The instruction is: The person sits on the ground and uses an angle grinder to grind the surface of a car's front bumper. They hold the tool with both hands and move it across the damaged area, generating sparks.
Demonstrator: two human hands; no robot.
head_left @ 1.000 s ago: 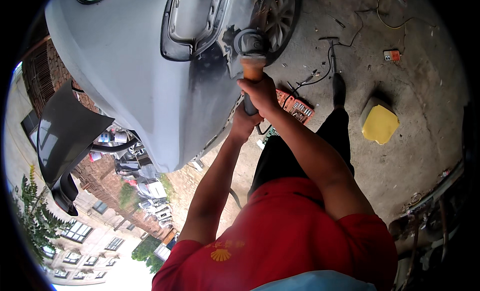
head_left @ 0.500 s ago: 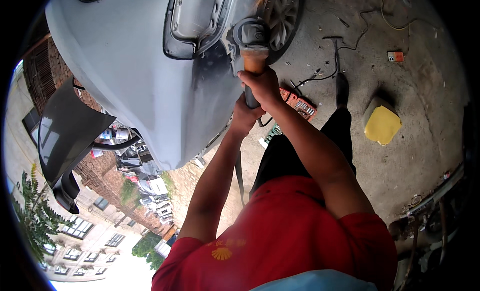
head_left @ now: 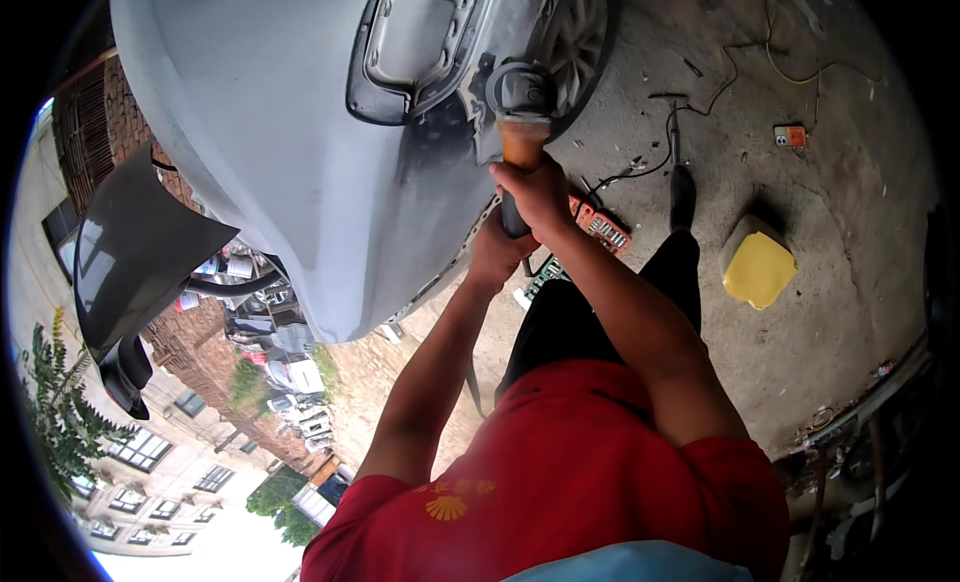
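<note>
My right hand (head_left: 541, 197) is closed around the body of an angle grinder (head_left: 525, 147), which has an orange casing and a dark head. Behind it, my left hand (head_left: 500, 250) wraps the grinder's black rear handle. The grinder's head is at the edge of a grey car body panel (head_left: 290, 172), close to a scraped, dark-edged patch and the wheel (head_left: 580, 47). Its disc is hidden beneath the head, so I cannot tell whether it touches the metal. Left of the head, a rimmed recess (head_left: 415, 42) sits in the panel.
An orange socket tool case (head_left: 604, 232) lies open near my legs. A yellow-faced container (head_left: 760, 270) stands on the concrete at right. A black cable (head_left: 650, 160) and an orange-white box (head_left: 790, 136) are on the floor. A dark panel (head_left: 140, 252) juts out at left.
Orange sparks showed by the wheel earlier; none show now. The grinder has come slightly toward me, both hands still on it. The whole view has shifted a little.
</note>
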